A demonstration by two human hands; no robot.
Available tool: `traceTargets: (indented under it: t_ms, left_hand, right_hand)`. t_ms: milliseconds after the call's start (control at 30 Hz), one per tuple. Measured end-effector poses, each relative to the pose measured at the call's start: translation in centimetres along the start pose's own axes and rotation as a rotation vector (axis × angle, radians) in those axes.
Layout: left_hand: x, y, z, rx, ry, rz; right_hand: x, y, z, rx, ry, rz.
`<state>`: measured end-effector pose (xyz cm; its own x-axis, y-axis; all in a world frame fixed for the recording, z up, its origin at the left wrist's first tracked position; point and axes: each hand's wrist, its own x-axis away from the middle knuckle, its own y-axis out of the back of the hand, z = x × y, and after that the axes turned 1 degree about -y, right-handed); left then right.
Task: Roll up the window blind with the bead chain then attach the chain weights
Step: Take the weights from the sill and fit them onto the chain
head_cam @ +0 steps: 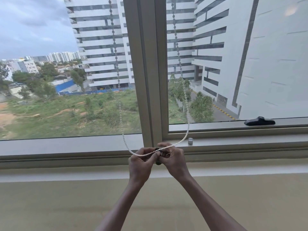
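Head view shows the bead chain [187, 114] hanging in a long loop in front of the glass, its two strands dropping either side of the central window frame [148, 72] and meeting in a slack curve at the bottom, just above the sill [66, 147]. No blind fabric is in sight over the panes, so the rolling-up looks done and the weight step is in hand. The left hand [141, 161] and right hand [173, 160] are close together at the lowest part of the loop, fingers curled in a pinching grip on the chain and on a small dark piece [158, 157], probably a chain weight, though most of it is hidden between the fingers. A small silver cylinder [190, 141], likely another weight, stands upright on the sill just right of the hands, apart from them; a black window handle [259, 122] lies further right. The chain looks light, limp and smooth, so it will slide through loose fingers and swing freely; hold it right beside the weight, with a bead trapped between fingertip and thumb. The weights look small, hard and easy to drop
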<state>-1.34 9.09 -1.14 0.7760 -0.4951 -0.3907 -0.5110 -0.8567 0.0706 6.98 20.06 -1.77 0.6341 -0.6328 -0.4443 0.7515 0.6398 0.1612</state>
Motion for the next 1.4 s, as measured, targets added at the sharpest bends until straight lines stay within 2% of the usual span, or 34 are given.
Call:
traceTargets:
  t_ms: [100, 333, 500, 600, 733, 900, 1067, 1267, 1400]
  left_hand:
    - [0.1, 0.5, -0.1, -0.005, -0.029, -0.012]
    - [-0.5, 2.0, -0.2, 0.048, 0.004, 0.001]
    - [-0.6, 2.8, -0.9, 0.118, -0.016, 0.045]
    - [-0.2, 2.8, -1.4, 0.24, 0.006, 0.039]
    - [1.3, 1.8, -1.9, 0.554, 0.208, 0.002]
    - [1.8, -0.1, -2.1, 0.756, 0.415, -0.069]
    - [1.0, -0.2, -2.5, 0.832, 0.416, -0.088]
    - [-0.3, -1.0, -2.6, 0.875, 0.432, -0.198]
    - [-0.9, -1.2, -2.9, 0.888, 0.469, -0.24]
  right_hand:
    - [0.1, -0.1, 0.5, -0.025, -0.019, 0.021]
    - [0.1, 0.2, 2.4, -0.226, -0.132, 0.19]
    - [-0.1, -0.6, 3.1, -0.313, -0.165, 0.071]
    - [0.0, -1.1, 3.4, -0.314, -0.139, 0.046]
    - [0.1, -2.0, 3.8, -0.329, -0.147, -0.003]
    - [1.0, -2.9, 3.8, -0.285, -0.156, -0.044]
    - [1.2, -2.8, 3.7, -0.259, -0.126, -0.082]
    - [1.0, -2.7, 3.5, -0.228, -0.048, -0.082]
    - [0.9, -2.5, 3.3, -0.267, -0.066, -0.075]
